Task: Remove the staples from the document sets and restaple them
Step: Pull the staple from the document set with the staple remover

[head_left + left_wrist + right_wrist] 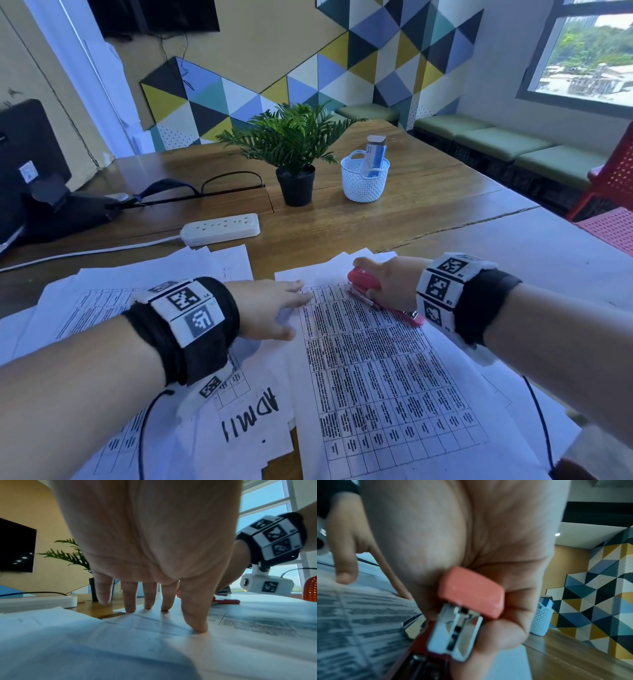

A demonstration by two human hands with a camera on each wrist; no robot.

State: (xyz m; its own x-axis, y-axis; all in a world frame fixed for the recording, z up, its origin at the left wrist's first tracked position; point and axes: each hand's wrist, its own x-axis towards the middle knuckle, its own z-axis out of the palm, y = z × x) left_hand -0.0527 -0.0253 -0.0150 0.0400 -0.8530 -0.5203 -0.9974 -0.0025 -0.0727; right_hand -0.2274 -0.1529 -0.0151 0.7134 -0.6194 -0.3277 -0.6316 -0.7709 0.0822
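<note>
A printed document set (383,370) with a dense table lies in front of me on the wooden table. My left hand (274,308) lies flat on its top left part, fingers (195,623) straight and pressing the paper (154,635). My right hand (387,284) grips a red stapler (366,279) at the sheet's top edge; in the right wrist view the red stapler (467,615) sits between my thumb and curled fingers over the printed page (351,615). Whether its mouth is round the paper is hidden.
More loose sheets (102,301) lie to the left, one marked in large letters (250,411). Behind stand a white power strip (221,229), a potted plant (294,154) and a white basket (364,180) holding a blue box. A red chair (613,192) is at the right.
</note>
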